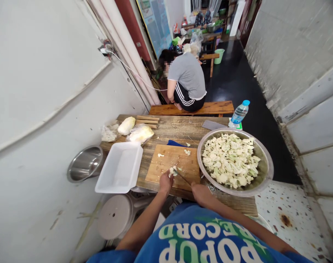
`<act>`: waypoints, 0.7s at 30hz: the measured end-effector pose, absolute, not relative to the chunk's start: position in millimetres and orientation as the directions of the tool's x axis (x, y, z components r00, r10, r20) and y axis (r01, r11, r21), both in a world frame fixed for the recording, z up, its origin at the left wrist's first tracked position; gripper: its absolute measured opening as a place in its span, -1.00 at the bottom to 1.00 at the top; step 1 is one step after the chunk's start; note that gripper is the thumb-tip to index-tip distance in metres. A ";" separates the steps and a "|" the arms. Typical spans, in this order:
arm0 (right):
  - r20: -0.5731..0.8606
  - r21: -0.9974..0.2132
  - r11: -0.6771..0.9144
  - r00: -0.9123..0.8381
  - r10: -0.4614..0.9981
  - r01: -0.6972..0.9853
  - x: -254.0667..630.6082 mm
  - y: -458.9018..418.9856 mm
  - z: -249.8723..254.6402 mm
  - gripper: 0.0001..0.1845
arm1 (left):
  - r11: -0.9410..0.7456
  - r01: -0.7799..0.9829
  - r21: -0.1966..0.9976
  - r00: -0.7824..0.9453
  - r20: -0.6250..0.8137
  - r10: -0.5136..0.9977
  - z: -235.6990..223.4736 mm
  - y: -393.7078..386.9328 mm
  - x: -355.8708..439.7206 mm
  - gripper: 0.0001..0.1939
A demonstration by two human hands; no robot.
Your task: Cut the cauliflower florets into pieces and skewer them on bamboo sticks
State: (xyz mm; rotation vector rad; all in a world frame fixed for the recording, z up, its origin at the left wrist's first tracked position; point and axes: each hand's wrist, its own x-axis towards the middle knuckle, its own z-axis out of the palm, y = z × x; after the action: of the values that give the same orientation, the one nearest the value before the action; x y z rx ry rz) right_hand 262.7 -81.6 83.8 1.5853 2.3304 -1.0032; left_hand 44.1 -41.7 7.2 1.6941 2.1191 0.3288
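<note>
Over the near part of a wooden cutting board, my left hand is closed on a small cauliflower piece. My right hand grips a knife, its blade reaching left to the cauliflower. White crumbs and a few small bits lie on the board. To the right, a wide metal bowl holds a heap of cut cauliflower florets. An empty white plastic tray stands left of the board.
Two wrapped pale vegetables, wooden sticks, a cleaver blade and a water bottle lie or stand along the table's far side. A metal pot is at the left. A person sits on a bench beyond.
</note>
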 end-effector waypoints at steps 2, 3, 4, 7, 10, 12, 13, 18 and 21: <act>-0.486 -0.436 0.199 -0.415 0.769 0.878 260.0 -76.1 87.9 -0.67 | 0.251 0.853 0.459 -0.198 -0.160 0.967 5.6 -42.3 40.5 -0.69; -0.488 -0.437 0.194 -0.413 0.769 0.878 260.3 -73.7 87.7 -0.68 | 0.254 0.834 0.491 -0.205 -0.152 0.967 4.1 -43.2 37.8 -0.69; -0.484 -0.446 0.189 -0.414 0.771 0.875 261.7 -71.8 86.0 -0.69 | 0.253 0.809 0.531 -0.209 -0.141 0.968 2.0 -44.5 34.5 -0.68; -0.475 -0.490 0.140 -0.399 0.785 0.860 270.5 -69.8 75.2 -0.67 | 0.215 0.732 0.646 -0.209 -0.088 0.974 -5.4 -50.6 24.1 -0.63; -0.472 -0.494 0.105 -0.368 0.801 0.863 278.4 -72.2 67.0 -0.65 | 0.212 0.710 0.671 -0.245 -0.046 0.968 -10.7 -56.6 17.0 -0.60; -0.474 -0.472 0.115 -0.361 0.803 0.874 280.9 -74.5 66.6 -0.65 | 0.220 0.718 0.661 -0.265 -0.032 0.964 -11.4 -59.1 14.6 -0.58; -0.480 -0.460 0.120 -0.360 0.800 0.880 281.5 -75.6 67.5 -0.64 | 0.221 0.723 0.655 -0.267 -0.030 0.963 -11.0 -60.0 13.7 -0.57; -0.465 -0.440 0.174 -0.389 0.795 0.881 283.6 -80.7 71.4 -0.64 | 0.120 0.755 0.645 -0.136 -0.024 0.990 -6.5 -67.6 8.7 -0.53; -0.439 -0.448 0.197 -0.406 0.802 0.872 285.5 -84.0 70.1 -0.66 | 0.066 0.775 0.628 -0.091 0.008 0.996 -4.8 -74.8 8.3 -0.43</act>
State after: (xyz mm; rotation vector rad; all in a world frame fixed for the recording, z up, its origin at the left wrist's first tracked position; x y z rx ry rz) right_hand 285.5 -84.0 70.1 1.6476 2.3447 -0.9968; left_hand 8.3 -74.8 -4.8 1.7589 1.9223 0.6866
